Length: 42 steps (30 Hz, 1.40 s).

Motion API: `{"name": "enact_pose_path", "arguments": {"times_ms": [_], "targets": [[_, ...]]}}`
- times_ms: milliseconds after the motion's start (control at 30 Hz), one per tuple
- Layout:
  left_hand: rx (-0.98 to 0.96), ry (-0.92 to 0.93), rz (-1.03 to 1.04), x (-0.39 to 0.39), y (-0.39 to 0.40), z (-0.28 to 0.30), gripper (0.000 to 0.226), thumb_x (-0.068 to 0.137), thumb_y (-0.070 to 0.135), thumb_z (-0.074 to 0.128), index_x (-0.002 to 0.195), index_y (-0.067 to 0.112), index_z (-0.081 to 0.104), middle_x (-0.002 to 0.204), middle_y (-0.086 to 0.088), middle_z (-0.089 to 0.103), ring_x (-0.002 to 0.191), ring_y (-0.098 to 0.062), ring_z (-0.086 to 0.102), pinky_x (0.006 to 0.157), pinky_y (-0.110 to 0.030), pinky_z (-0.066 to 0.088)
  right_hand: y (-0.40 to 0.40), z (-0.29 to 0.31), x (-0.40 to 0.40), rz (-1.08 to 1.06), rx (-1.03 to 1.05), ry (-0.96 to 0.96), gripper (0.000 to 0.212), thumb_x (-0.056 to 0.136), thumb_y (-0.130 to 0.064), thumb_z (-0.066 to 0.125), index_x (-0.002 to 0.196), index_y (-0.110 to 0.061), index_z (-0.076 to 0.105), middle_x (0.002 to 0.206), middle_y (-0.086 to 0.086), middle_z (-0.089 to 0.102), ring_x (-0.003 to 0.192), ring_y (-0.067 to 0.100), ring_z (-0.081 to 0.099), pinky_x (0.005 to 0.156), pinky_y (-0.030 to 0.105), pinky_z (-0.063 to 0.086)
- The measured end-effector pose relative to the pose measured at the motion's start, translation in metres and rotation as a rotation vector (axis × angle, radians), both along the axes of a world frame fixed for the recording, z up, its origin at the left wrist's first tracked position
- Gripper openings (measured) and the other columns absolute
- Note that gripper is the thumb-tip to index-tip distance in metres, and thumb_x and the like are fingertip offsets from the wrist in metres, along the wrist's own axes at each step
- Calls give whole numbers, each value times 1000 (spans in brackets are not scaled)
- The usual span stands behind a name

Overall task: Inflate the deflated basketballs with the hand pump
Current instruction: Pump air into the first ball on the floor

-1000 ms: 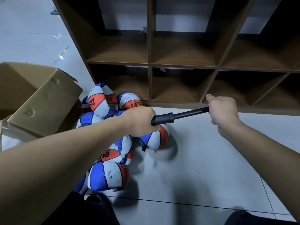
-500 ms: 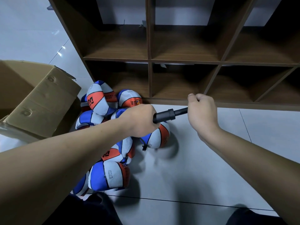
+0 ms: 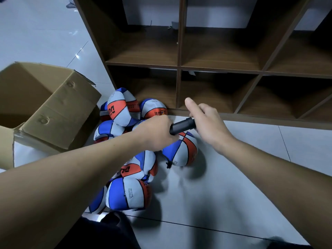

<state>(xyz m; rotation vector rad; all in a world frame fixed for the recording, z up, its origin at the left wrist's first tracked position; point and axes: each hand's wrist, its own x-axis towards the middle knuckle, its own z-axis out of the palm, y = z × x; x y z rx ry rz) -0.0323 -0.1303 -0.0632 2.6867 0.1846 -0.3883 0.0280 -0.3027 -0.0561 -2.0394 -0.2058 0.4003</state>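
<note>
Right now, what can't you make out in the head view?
- Pump: only a short black length shows; the left hand covers one end, the right hand the other. Handle and rod hidden.
- Pump-to-ball connection: not visible. A small black part sticks out of the nearest basketball, too small to identify.
- Cardboard box: cut by the left edge, contents unseen.
- Ball count: pile partly behind the left forearm.
- Right fingers: grip unclear.

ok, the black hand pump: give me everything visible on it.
The black hand pump is a matte, plastic-looking cylinder, held roughly level above the blue, white and orange basketballs. The left hand wraps one end. The right hand meets the other end with fingers loosely extended. No piston rod shows. Hose and needle are hidden.
</note>
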Motion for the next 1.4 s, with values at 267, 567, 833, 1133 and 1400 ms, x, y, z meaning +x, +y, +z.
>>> {"name": "enact_pose_path", "arguments": {"times_ms": [267, 567, 833, 1133, 1400], "targets": [[-161, 10, 179, -2, 33, -9, 30, 98, 42, 69, 81, 22, 56, 64, 0, 55, 48, -16, 50, 47, -27, 39, 5, -81, 20, 247, -246, -30, 21, 102, -28, 55, 121, -23, 64, 114, -2, 74, 114, 28, 70, 100, 42, 55], [-232, 22, 262, -6, 54, -21, 31, 97, 40, 70, 93, 11, 62, 64, -2, 52, 47, -18, 47, 45, -28, 41, 24, -173, 6, 958, -1040, -578, 140, 60, -45, 97, 171, -29, 14, 179, 11, 4, 163, 44, 3, 128, 64, 15], [-142, 71, 341, 0, 52, -29, 24, 97, 36, 70, 95, 15, 59, 71, -5, 60, 53, -21, 57, 49, -30, 48, -25, -163, 27, 591, -866, -422, 130, 56, -70, 84, 165, -33, 25, 164, -1, 31, 143, 31, 40, 108, 43, 45], [-172, 212, 215, -7, 6, -82, 27, 90, 42, 78, 95, 17, 66, 73, -3, 68, 59, -19, 65, 50, -25, 45, -57, -151, -13, 350, -689, -90, 137, 49, -84, 76, 166, -37, 23, 155, -7, 43, 138, 26, 50, 107, 43, 51], [-312, 151, 337, -16, -67, -141, 50, 68, 64, 85, 70, 21, 60, 55, 9, 56, 51, -16, 54, 51, -31, 41, -73, -176, -32, 418, -800, -234, 124, 62, -80, 65, 166, -29, 23, 163, 3, 31, 151, 29, 30, 119, 46, 35]]}}
